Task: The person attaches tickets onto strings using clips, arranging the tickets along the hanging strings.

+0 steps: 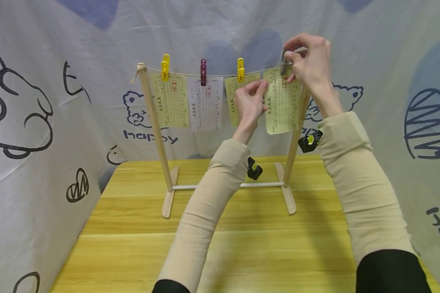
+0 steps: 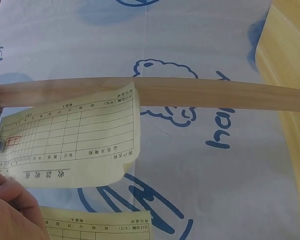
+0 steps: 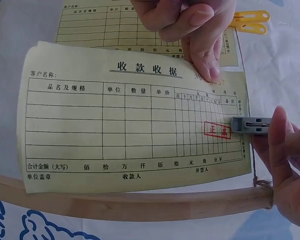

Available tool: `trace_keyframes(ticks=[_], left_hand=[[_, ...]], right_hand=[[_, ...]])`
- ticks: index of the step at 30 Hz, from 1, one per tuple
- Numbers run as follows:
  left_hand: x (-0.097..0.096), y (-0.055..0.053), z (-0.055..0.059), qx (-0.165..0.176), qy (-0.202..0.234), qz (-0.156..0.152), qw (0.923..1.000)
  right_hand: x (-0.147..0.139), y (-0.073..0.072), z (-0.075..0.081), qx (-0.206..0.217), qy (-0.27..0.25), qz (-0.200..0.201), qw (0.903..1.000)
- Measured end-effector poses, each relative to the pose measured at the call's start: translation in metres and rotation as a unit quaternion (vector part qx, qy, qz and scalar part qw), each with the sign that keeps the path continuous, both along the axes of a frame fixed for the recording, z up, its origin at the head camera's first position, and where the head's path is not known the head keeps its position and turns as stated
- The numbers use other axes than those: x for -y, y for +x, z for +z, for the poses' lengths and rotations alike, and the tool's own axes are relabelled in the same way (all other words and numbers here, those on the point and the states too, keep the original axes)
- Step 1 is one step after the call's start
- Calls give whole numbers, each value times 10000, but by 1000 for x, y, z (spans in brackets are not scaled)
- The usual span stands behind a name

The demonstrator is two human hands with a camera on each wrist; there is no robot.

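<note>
A yellow receipt slip (image 1: 281, 108) hangs from the string at the right end of a wooden stand. My right hand (image 1: 312, 67) pinches a grey clothespin (image 3: 247, 125), whose jaws sit over the slip's top edge near a red stamp. With thumb and finger, my left hand (image 1: 250, 101) pinches the same slip by its left edge near the top. Behind that hand hangs another yellow slip (image 1: 232, 97), partly hidden, under a yellow clothespin (image 1: 240, 70). In the left wrist view, the held slip's lower end curls slightly.
Farther left on the string, a yellow slip (image 1: 170, 108) hangs by a yellow clothespin (image 1: 165, 68) and a white slip (image 1: 205, 112) by a dark red clothespin (image 1: 203, 72). The stand's feet (image 1: 168, 199) rest on the wooden table (image 1: 132, 228); a printed cloth (image 1: 95, 134) surrounds it.
</note>
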State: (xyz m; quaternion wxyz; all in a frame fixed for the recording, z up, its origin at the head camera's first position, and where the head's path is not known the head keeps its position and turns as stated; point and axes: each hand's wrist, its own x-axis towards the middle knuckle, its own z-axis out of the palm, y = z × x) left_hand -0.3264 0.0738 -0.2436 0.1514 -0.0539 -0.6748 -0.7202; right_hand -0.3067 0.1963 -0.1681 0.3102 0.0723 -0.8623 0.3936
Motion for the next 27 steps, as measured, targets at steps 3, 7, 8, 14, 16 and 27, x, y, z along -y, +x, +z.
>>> trace_keyframes(ticks=[3,7,8,14,16,27], left_hand=[[-1,0,0,39,-16,15,10000],[-1,1,1,86,6,12,10000],[-1,1,1,84,24,9,10000],[-1,1,-1,5,98,-18,9999],[-1,1,-1,4,102,-30,9999],[-1,1,-2,-7,-27,-49,10000]], right_hand=[[-1,2,1,102,91,-7,9999],[-1,4,2,336,282,-23,9990],[-1,5,3,411,325,-16,9986],[-1,6,3,635,515,87,9966],[-1,6,3,643,564,122,9963],[-3,7,4,817,777,224,9934]])
